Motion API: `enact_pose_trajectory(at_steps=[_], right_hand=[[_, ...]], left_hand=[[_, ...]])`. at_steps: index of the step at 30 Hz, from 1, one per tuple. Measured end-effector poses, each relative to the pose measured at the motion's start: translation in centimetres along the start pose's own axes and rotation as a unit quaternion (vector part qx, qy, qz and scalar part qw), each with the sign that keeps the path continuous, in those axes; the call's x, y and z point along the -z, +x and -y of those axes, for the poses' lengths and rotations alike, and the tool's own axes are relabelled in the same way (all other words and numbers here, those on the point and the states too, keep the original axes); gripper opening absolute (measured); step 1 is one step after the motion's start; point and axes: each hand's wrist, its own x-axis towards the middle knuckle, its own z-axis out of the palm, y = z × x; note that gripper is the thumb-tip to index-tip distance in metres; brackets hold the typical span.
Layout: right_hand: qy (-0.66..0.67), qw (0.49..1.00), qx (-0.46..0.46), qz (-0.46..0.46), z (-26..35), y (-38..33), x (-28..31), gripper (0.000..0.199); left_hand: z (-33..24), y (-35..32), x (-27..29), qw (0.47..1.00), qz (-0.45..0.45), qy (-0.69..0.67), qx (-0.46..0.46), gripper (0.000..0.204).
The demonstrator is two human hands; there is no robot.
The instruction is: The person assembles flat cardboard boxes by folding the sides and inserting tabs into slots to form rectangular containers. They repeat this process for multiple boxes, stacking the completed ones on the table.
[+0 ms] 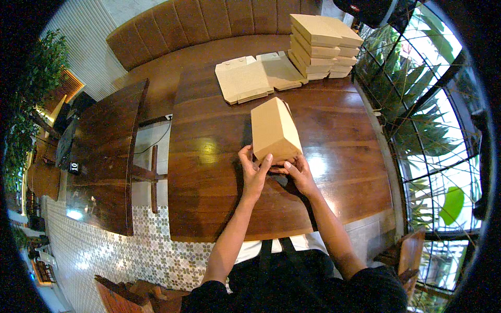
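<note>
Between both hands, above the dark wooden table (209,208), is a brown cardboard box (274,128) with sloping sides, tilted so its near end faces me. My left hand (254,168) grips the near left corner, its thumb pressed on the cardboard. At the near right corner, my right hand (297,173) holds the box with its fingers partly tucked beneath. The box's underside and some fingertips are hidden. Beyond it lie flat, unfolded cardboard box blanks (243,80) in a low pile. To their right rises a stack of folded cardboard boxes (313,31).
A second wooden table (104,167) stands to the left, across a gap with a thin cable (148,148). A brown padded bench (209,26) runs along the back. On the right is a window with dark bars and plants (433,130). Wooden chairs (117,295) are near me.
</note>
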Motion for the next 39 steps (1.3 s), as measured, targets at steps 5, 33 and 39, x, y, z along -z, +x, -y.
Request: enact_pose_trajectory(at_steps=[5,33,39], right_hand=[[0.049,0.996,-0.037,-0.069,-0.4,0.6,0.1,0.054],[-0.04,0.995,-0.046,-0.073,1.2,0.8,-1.3,0.046],[-0.016,0.994,-0.059,-0.093,2.0,0.8,-2.1,0.048]], left_hand=[[-0.4,0.6,0.4,0.977,-0.014,0.157,-0.142,0.084],[-1.5,0.6,-1.1,0.857,-0.078,0.389,-0.33,0.046],[-1.4,0.2,-1.1,0.839,-0.078,0.396,-0.364,0.046]])
